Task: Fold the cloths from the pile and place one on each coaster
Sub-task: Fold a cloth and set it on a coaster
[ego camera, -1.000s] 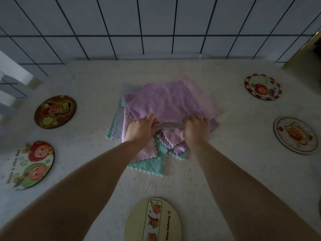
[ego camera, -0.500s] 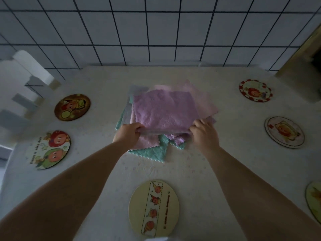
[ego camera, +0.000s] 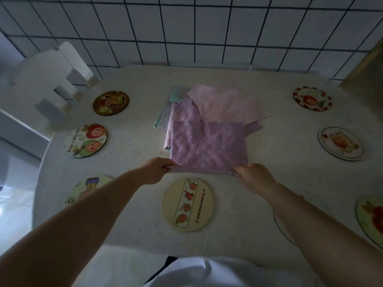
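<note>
Cloth held by two corners

Cloth (ego camera: 208,146) is purple, soft and floppy, so corners look like the best places to hold. Left hand (ego camera: 156,169) and right hand (ego camera: 251,176) each pinch a near corner, between the pile (ego camera: 226,104) and the coaster (ego camera: 187,204).

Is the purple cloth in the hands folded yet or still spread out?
Folded at least once: the purple cloth shows a doubled near edge, pinched by the left hand and right hand. Further folds: cannot tell.
</note>
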